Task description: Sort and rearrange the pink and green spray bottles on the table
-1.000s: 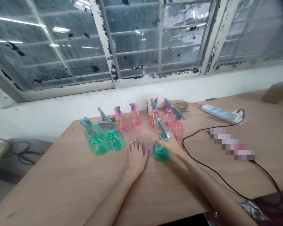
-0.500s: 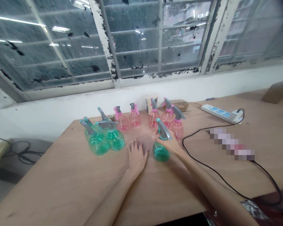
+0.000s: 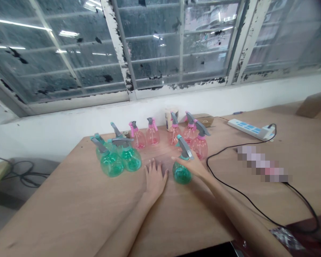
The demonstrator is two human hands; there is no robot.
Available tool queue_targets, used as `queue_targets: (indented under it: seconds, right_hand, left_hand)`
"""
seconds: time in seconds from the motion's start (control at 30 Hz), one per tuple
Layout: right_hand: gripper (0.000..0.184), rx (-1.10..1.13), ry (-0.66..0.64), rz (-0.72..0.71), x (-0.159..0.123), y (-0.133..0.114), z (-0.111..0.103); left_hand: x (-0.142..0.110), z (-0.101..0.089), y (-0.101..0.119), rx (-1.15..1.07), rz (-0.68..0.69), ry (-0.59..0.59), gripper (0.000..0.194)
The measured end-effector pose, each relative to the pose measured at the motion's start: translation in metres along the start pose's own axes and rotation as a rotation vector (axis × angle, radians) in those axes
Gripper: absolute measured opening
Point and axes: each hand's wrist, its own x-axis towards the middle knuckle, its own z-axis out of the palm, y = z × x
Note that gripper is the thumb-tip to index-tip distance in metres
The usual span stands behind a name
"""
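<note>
My right hand (image 3: pixel 194 165) is closed round the neck of a green spray bottle (image 3: pixel 182 175) that stands upright on the wooden table (image 3: pixel 77 203). Its grey trigger head tilts above my fingers. Flat on the table to the left lies my left hand (image 3: pixel 155 178), fingers spread, holding nothing. Several green spray bottles (image 3: pixel 111 165) are grouped left of it. Behind my hands stand several pink spray bottles (image 3: pixel 153 135), with one pink spray bottle (image 3: pixel 200 147) close behind my right hand.
A white power strip (image 3: pixel 250 129) sits at the back right, its black cable (image 3: pixel 230 184) curving across the table. Near it lies a blurred-out object (image 3: pixel 263 165). A paper cup (image 3: pixel 169 120) and a cardboard piece (image 3: pixel 203 119) are by the wall. A cardboard box (image 3: pixel 314 104) stands far right.
Almost nothing differs. The fingers of my right hand have shifted slightly at the green spray bottle's neck; my left hand stays in place.
</note>
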Motion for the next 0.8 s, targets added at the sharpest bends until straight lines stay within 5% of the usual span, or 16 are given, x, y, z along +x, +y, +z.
queue_targets:
  seconds: [0.57,0.8]
  right_hand:
    - [0.054,0.025,-0.038,-0.003,0.002,-0.010,-0.002]
    - [0.034,0.014,-0.014,-0.056,0.005,-0.020,-0.002]
  left_hand:
    - [0.000,0.003,0.000,0.004,0.001,0.022,0.050]
    - [0.000,0.001,0.000,-0.001,-0.006,0.004,0.051]
